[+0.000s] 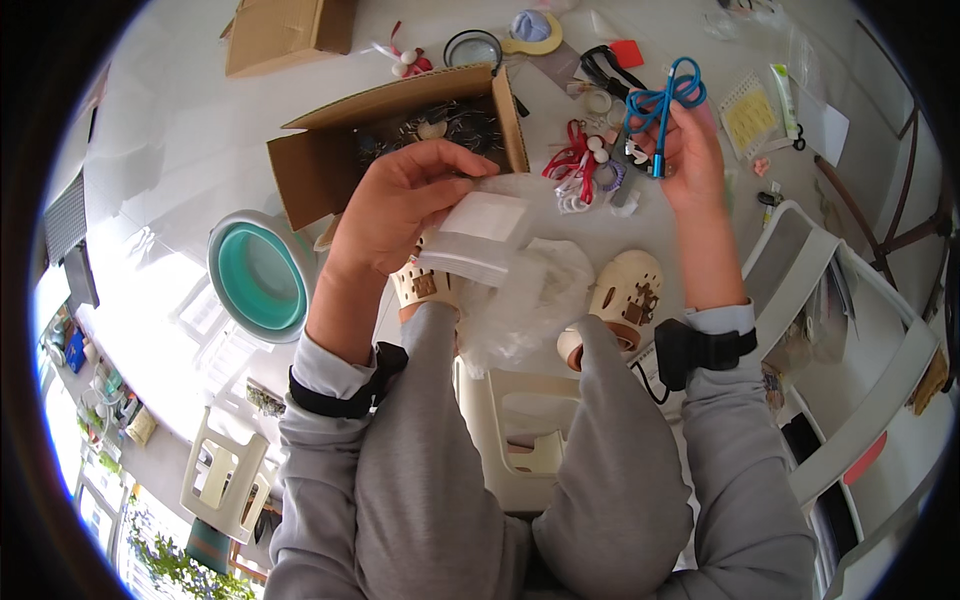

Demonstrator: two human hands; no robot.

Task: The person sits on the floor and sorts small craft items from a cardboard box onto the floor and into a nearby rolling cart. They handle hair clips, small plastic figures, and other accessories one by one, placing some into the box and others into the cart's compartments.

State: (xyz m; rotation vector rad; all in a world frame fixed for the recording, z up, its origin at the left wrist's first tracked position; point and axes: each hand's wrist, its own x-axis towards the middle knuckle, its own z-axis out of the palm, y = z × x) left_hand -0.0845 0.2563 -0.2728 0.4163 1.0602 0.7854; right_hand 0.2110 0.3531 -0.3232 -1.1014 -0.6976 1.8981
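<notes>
In my left hand (409, 202) is a small clear zip-lock bag (472, 259) with a white piece (486, 215) showing in it, pinched between thumb and fingers. My right hand (686, 161), off to the right, grips a blue cable (660, 112) coiled and tied in loops, its metal-looking end pointing down. Beyond the left hand stands an open cardboard box (322, 176) holding a dark tangle of small items (450, 127). Below the bag, a crumpled clear plastic bag (525, 307) lies between my cream clogs (628, 289).
A teal collapsible basin (259, 274) is left of the box. Red and white ribbons (577, 161), a magnifying glass (472, 51), a tape roll (544, 37) and a green-white tube (784, 101) are spread on the floor. A white shelf rack (862, 375) stands at right.
</notes>
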